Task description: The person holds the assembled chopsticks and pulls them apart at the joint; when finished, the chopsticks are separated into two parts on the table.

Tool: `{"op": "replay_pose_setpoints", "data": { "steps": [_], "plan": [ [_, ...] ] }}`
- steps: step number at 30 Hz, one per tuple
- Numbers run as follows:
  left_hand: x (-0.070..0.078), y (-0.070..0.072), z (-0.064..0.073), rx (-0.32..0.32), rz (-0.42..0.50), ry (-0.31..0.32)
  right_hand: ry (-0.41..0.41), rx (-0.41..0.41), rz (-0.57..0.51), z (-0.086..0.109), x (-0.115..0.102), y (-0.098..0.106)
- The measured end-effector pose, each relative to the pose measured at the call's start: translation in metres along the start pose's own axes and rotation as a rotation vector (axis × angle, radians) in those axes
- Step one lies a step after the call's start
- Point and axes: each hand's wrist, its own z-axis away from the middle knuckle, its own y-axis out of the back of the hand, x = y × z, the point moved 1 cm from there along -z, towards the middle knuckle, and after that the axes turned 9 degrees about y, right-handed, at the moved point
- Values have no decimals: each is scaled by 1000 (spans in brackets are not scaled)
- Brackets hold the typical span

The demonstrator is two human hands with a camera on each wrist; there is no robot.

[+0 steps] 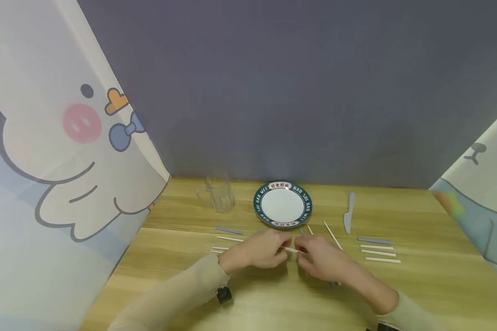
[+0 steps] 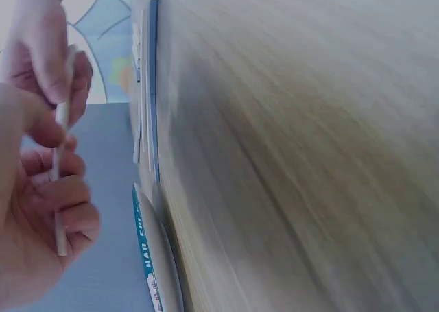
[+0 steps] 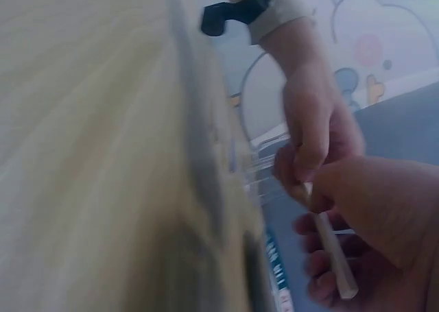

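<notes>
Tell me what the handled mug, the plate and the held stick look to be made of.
The mug looks like clear glass or plastic, smooth; what lies behind shows through. The plate is probably glazed ceramic, perhaps melamine, glossy: a small glint sits on its printed rim. The held stick is pale and fairly matte, maybe plastic or wood; no grain shows, so I can't tell.

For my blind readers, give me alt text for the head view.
A person's left grip and right grip hold a white stick over a wood-grain table. Beyond are a transparent mug, a green-rimmed plate and a pale knife; white sticks and purple sticks lie either side.
</notes>
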Motion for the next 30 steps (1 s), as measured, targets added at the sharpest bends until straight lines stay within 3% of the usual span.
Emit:
{"op": "replay_pose_setpoints", "data": {
  "steps": [4, 12, 19, 25, 30],
  "plan": [
    [5, -9, 6, -6, 55, -19, -46, -84, -136, 3, -5, 4],
    [16, -15, 20, -16, 48, -61, 11, -159, -196, 14, -10, -1],
    [19, -4, 20, 12, 18, -75, 70, -192, -161, 10, -9, 11],
    [14, 19, 15, 73, -76, -60, 126, -142, -75, -6, -7, 28],
    [14, 28, 16, 121, -103, -68, 144, -125, -86, -11, -5, 32]
  ]
}}
